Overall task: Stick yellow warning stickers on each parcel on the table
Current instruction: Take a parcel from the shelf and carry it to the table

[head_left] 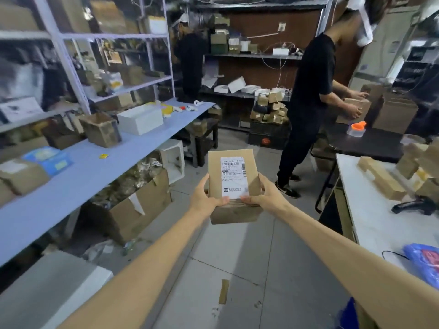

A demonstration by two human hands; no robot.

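Observation:
I hold a small brown cardboard parcel point(234, 186) out in front of me over the floor, between two tables. A white shipping label point(234, 178) covers its top face. My left hand point(205, 197) grips the parcel's left side and my right hand point(260, 194) grips its right side, thumbs on top near the label's lower edge. No yellow sticker shows on this parcel. A small yellow sticker point(103, 156) lies on the long blue table point(71, 181) to my left. Several more brown parcels point(389, 179) lie on the white table point(370, 210) to my right.
Cardboard boxes point(101, 132) and a white box point(140, 119) stand on the blue table, with shelving behind. An open carton point(140, 205) of scraps sits under it. A person in black point(308, 110) handles a box ahead right. A barcode scanner point(413, 206) rests on the white table.

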